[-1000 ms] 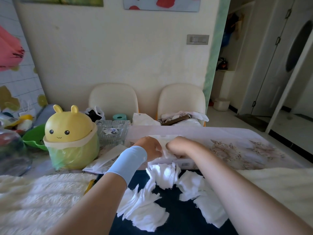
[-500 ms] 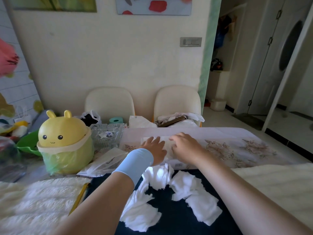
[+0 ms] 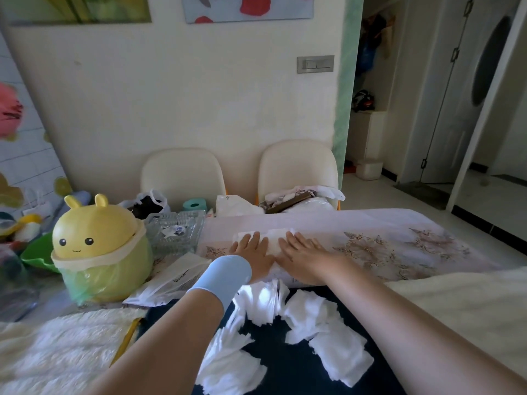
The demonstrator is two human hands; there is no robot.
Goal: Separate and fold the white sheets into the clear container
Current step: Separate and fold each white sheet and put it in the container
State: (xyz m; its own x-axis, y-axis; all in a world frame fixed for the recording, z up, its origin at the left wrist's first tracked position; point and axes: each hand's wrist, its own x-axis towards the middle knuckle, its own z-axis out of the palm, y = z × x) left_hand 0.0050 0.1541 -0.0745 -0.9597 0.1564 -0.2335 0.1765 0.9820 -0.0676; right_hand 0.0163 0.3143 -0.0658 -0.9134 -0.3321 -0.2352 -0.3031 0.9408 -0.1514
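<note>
Our fingers (image 3: 245, 241) lie straight and flat. They hold nothing. Our left hand (image 3: 251, 256) and right hand (image 3: 302, 258) sit side by side and press down on one white sheet (image 3: 275, 241). It is thin and soft, spread out on the table (image 3: 385, 238), which has a pink flowery cover. More white sheets (image 3: 310, 312) lie crumpled with ragged edges on a dark cloth (image 3: 285, 366) close to us. To the left, a clear dish (image 3: 176, 232) of bumpy glass holds a small paper scrap. A round yellow bin (image 3: 99, 252) with little ears has a green bag inside.
</note>
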